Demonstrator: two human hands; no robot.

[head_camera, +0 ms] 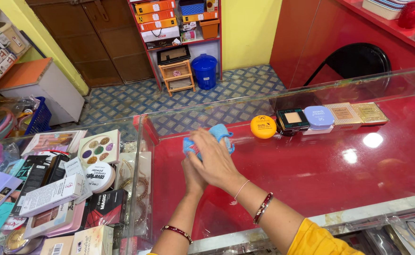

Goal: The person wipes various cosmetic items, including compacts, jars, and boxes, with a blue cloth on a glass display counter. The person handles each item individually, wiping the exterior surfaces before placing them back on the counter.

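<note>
Both hands meet over the red glass counter (311,174). A light blue cloth (219,133) is bunched between them. My right hand (215,158) lies on top, fingers curled over the cloth. My left hand (193,175) sits underneath and is mostly hidden, gripping the cloth from below. Just right of the cloth rests a round orange compact (263,126), followed by a row of compacts: a black square one (292,119), a lilac one (319,117) and two gold-patterned ones (357,114). Bangles circle both wrists.
A glass panel (311,92) runs along the counter's far edge. On the left, a display section holds several cosmetic boxes (56,193) and an eyeshadow palette (99,148). Beyond are a blue bin (204,71), a shelf unit (174,23) and a black chair (354,61).
</note>
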